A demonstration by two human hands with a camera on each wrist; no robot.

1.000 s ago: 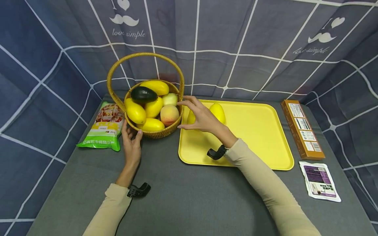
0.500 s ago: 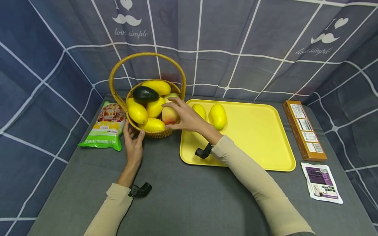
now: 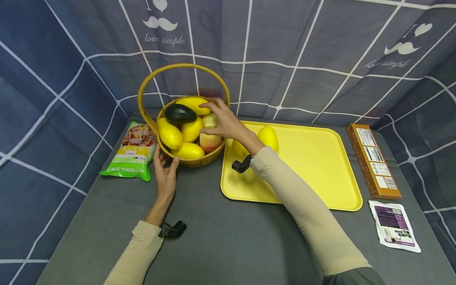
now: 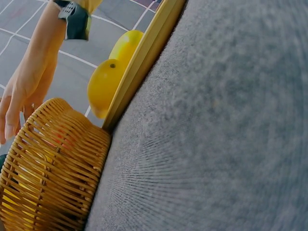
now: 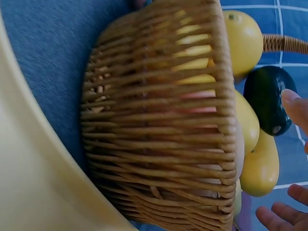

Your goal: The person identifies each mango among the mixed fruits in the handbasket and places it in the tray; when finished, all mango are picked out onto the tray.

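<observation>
A wicker basket (image 3: 199, 161) with a tall handle holds yellow mangoes (image 3: 170, 133), a dark green avocado (image 3: 180, 114), a peach (image 3: 210, 141) and a pale green fruit (image 3: 210, 120). My right hand (image 3: 228, 123) hovers over the basket's right side, thumb and fingers spread apart, near the pale fruit and the rear mango. In the right wrist view, its fingertips (image 5: 291, 96) show beside the avocado with nothing gripped. My left hand (image 3: 166, 176) touches the basket's front left wall, its fingers partly hidden behind the thumb side.
A yellow tray (image 3: 306, 166) with two mangoes (image 3: 268, 137) lies right of the basket. Left of it sits a green food bag (image 3: 132, 152). Beyond the tray are a brown box (image 3: 374, 162) and a white-and-purple pouch (image 3: 394, 225). A tiled-print curtain (image 3: 263, 55) stands behind.
My right hand has moved left from the tray's edge to over the basket, then toward the basket's back. The left hand stays at the basket. The view has shifted slightly.
</observation>
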